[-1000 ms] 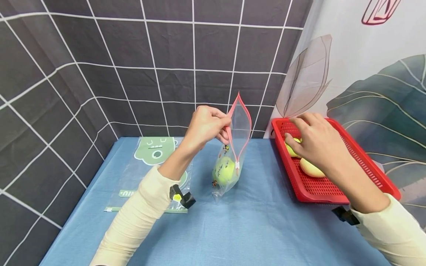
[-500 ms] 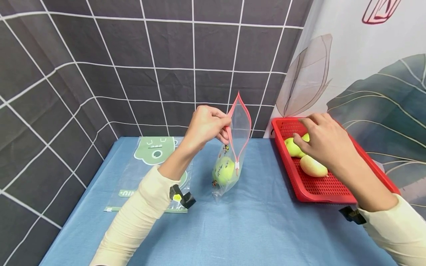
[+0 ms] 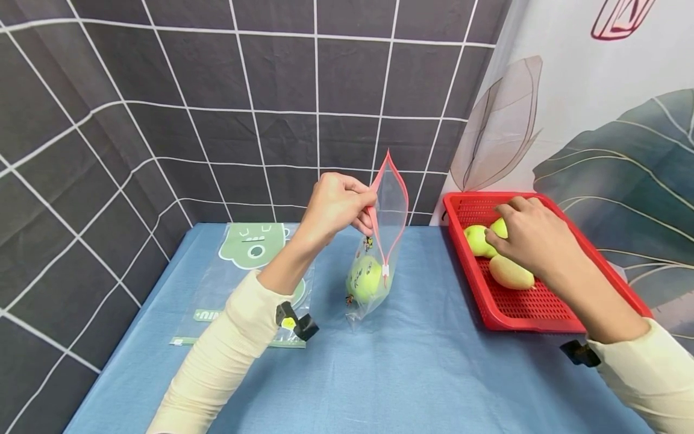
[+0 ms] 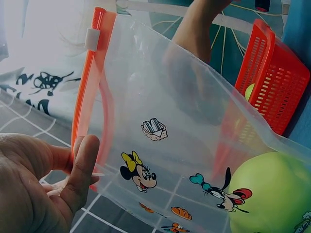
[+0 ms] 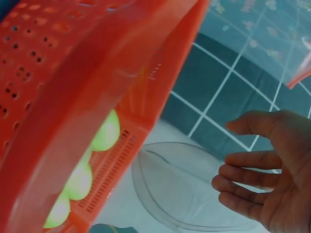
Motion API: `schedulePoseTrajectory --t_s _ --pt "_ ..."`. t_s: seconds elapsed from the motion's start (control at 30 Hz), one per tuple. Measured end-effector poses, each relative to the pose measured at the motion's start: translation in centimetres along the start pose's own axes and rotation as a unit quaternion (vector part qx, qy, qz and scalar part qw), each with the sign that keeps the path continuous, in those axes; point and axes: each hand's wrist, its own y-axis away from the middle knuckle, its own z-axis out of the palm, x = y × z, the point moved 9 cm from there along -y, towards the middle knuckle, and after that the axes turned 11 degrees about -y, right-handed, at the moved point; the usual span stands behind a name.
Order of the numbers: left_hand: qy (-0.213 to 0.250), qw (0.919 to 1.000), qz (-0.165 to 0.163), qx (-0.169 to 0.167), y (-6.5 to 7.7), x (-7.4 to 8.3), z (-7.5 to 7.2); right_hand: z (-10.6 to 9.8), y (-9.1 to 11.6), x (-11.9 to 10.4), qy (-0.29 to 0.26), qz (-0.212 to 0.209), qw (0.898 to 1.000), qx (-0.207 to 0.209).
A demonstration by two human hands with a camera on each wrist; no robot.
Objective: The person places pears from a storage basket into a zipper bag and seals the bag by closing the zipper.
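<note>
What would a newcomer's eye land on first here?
Probably the bright red basket at the head view's right, holding green and yellowish fruit. Next, the clear, pink-rimmed bag near the centre, in the grip of the left hand, with a round green fruit inside.

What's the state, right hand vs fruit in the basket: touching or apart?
Apart. Right wrist view: patterned backdrop shows between the right hand and the fruit in the red basket.

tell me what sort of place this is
Probably a makeshift indoor tabletop workspace, with fabric hung as walls: creased dark grid-patterned fabric behind, a white leaf-print curtain at the head view's right, and a blue tablecloth below.
</note>
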Motion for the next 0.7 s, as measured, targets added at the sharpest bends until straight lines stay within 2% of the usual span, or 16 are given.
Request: schedulePoseTrajectory --t_s 0.43,0.7 --pt "0.009 1.0000 -0.002 -0.003 -0.1 -0.1 0.1 1.5 -0.5 3.1 0.004 0.031 0.998 -0.058" --pt "0.008 1.0000 0.000 -0.004 0.0 0.1 0.1 2.5 -0.9 5.0 -0.008 0.021 0.995 -0.102"
